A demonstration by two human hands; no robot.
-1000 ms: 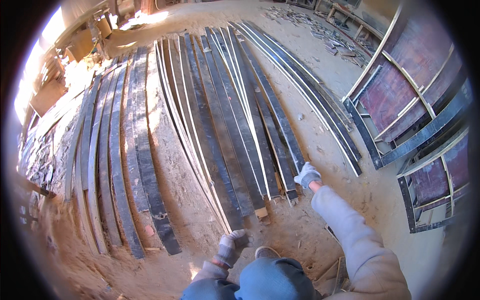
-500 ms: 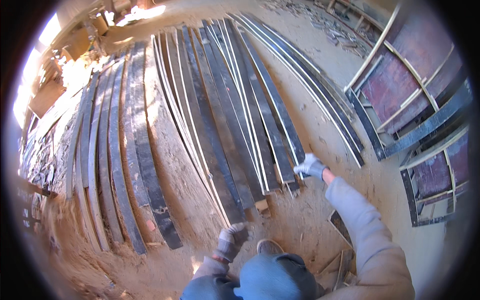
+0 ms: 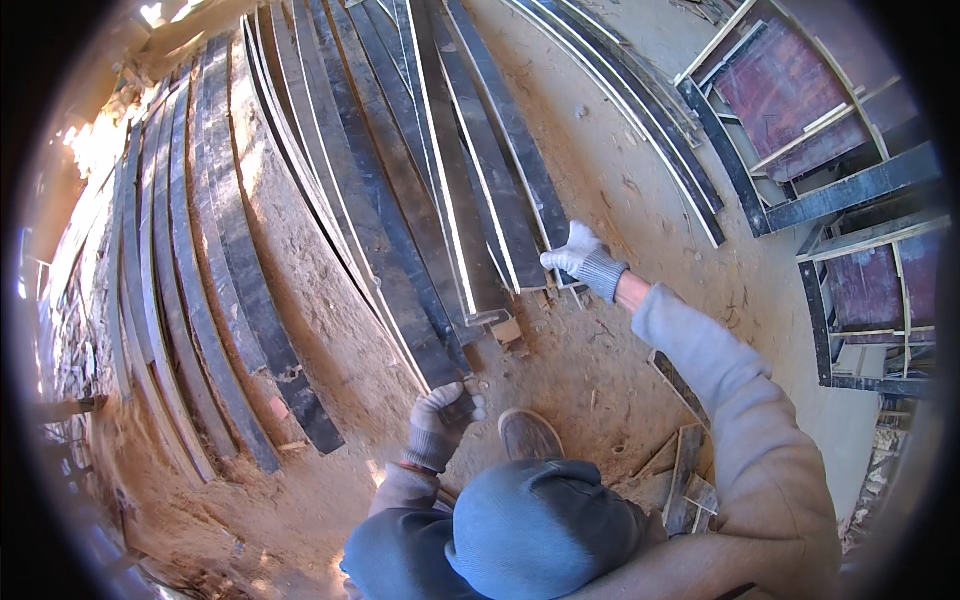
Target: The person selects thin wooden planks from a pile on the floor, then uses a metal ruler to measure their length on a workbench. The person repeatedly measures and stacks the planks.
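Note:
Both of my hands wear pale grey gloves. My left hand (image 3: 443,415) is closed around the near end of a long dark plank (image 3: 415,330) with a pale edge, low in the middle. Farther right, my right hand (image 3: 583,260) has its thumb and fingers closed at the near end of another dark plank (image 3: 545,200), the rightmost of this group. Between them lie more long dark planks, some overlapping, and a small wooden block (image 3: 508,332) sits by their near ends. The far ends run out of view at the top.
More dark strips (image 3: 225,200) lie on the dirt at left, and a stack of pale-edged strips (image 3: 640,115) at right. Reddish panels with wooden frames (image 3: 790,90) stand on the right. Scrap wood (image 3: 685,470) lies near my knee; my shoe (image 3: 530,435) rests below the planks.
The view has dropped and come closer, so the planks' far ends are cut off. A pale-edged plank in the middle lies differently. Both hands remain at plank ends.

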